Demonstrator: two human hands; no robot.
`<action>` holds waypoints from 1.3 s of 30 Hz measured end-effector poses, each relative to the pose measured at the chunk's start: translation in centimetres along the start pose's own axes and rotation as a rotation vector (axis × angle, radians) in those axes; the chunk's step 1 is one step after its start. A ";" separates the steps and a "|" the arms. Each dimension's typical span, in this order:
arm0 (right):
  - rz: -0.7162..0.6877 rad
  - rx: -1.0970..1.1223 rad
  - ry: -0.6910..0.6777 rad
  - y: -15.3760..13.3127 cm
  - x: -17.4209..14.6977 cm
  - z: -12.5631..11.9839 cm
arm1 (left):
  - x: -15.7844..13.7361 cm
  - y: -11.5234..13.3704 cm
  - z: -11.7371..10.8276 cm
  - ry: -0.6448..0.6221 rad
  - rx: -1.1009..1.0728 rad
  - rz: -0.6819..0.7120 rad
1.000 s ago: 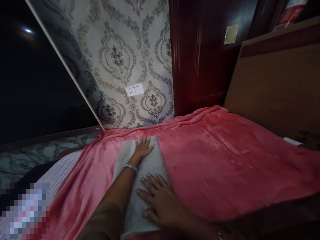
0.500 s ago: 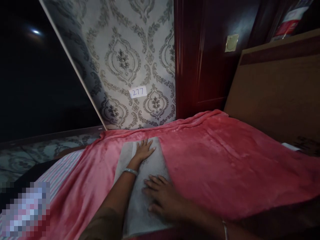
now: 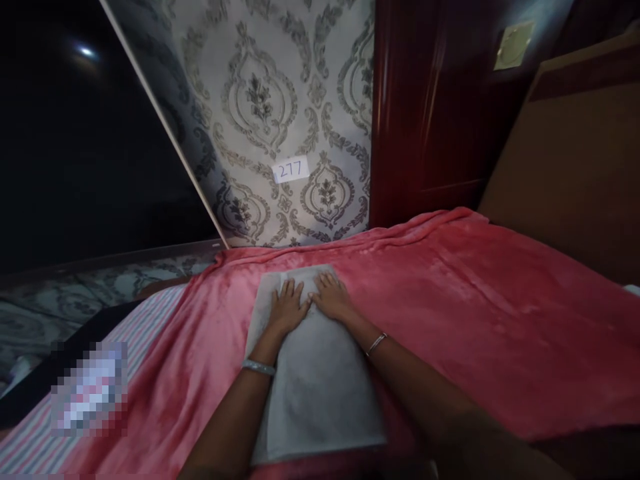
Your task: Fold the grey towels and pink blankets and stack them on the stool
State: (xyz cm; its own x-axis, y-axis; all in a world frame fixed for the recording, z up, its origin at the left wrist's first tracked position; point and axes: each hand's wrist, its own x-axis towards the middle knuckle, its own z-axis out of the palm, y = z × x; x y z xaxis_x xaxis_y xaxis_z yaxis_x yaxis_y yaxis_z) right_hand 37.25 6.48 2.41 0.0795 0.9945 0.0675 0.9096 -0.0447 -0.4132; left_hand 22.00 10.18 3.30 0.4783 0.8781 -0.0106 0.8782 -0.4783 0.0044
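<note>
The left hand lies palm down, fingers slightly parted, on the far end of a folded grey cloth; the right hand lies flat beside it, fingers likewise parted, thumbs nearly meeting. Leftward, the pink blanket under the cloth borders striped fabric; ahead, it reaches the patterned wallpaper; rightward, it spreads broadly toward brown cardboard.

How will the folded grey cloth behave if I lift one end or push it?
The folded grey cloth would probably flop, as it looks like thin, soft layers lying flat. Pushed, it might catch on the plush-looking pink blanket beneath.
</note>
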 end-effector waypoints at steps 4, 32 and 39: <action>-0.003 -0.013 -0.005 1.1 0.2 1.0 | 0.2 -0.2 0.4 0.007 -0.033 0.012; 0.006 -0.042 -0.004 1.4 0.1 0.9 | 4.3 -1.5 0.1 -0.003 -0.060 0.008; 0.022 -0.046 -0.031 1.1 0.5 0.2 | 4.2 -1.5 0.1 0.002 -0.070 0.012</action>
State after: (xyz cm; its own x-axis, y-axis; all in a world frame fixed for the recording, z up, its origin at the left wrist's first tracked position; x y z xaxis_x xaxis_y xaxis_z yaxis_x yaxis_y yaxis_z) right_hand 38.24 6.91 1.79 0.0879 0.9957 0.0301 0.9254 -0.0705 -0.3724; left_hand 22.69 14.58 3.12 0.4884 0.8726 -0.0086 0.8705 -0.4864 0.0746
